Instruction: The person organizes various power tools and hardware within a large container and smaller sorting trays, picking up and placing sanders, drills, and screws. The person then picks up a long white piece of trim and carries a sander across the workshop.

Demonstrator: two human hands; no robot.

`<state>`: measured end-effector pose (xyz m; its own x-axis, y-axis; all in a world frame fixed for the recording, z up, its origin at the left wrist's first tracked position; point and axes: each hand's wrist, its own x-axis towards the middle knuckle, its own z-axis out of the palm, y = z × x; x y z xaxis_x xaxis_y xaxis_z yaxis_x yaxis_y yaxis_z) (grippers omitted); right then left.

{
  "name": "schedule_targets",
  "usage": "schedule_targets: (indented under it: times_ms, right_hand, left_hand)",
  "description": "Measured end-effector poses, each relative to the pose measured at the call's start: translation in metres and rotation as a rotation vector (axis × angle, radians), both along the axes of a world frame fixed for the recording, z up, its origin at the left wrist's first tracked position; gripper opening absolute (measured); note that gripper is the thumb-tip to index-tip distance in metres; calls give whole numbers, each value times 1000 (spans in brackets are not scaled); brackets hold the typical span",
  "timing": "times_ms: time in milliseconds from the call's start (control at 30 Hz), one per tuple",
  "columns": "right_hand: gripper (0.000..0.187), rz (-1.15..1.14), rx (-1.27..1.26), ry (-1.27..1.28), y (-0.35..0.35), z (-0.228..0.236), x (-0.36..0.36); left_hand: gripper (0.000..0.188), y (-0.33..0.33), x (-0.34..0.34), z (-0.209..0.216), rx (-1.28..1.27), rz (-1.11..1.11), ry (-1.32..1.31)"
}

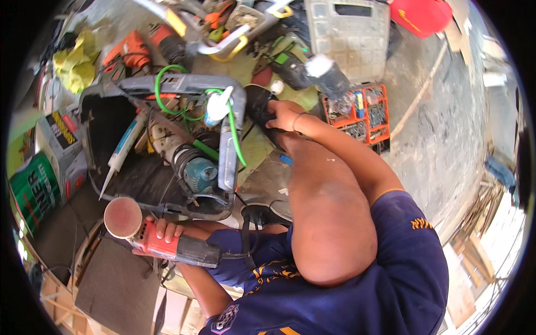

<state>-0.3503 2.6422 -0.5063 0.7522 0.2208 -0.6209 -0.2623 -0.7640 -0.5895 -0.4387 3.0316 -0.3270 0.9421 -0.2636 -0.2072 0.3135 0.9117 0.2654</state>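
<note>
My left hand [166, 230] is wrapped round a red and black angle grinder [192, 250], held at the lower left with its cord trailing right. A round, dull reddish disc [123, 218] sits on its head, facing up. Beyond my raised right knee, my right arm reaches down to the foot. There my right hand [286, 116] grips the edge of a black shoe [258, 105], with some fingertips hidden. Just past the grinder stands an open grey toolbox [228, 153]. Inside it lie a teal power tool [198, 170], a sealant tube [126, 144] and mixed tools.
Green tubing [157, 89] loops over the toolbox rim. Orange power drills [127, 51] lie behind it, and a green can [34, 187] stands left. An orange organizer of small hardware [378, 118], a grey plastic panel [349, 47] and a red cap-like item [421, 15] are farther right.
</note>
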Motion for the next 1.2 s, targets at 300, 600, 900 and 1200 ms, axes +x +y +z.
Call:
schedule_targets:
  times_ms: [300, 600, 900, 1200]
  right_hand:
    - [30, 493, -19, -244, 27, 20, 2]
    - [30, 540, -75, -193, 44, 4, 7]
    - [23, 958, -111, -312, 52, 17, 9]
    - [16, 1126, 23, -612, 53, -91, -26]
  left_hand:
    - [84, -7, -10, 3, 16, -61, 119]
    - [87, -17, 1, 10, 95, -103, 100]
    - [87, -16, 2, 1, 46, -8, 154]
    - [88, -4, -13, -20, -19, 74, 179]
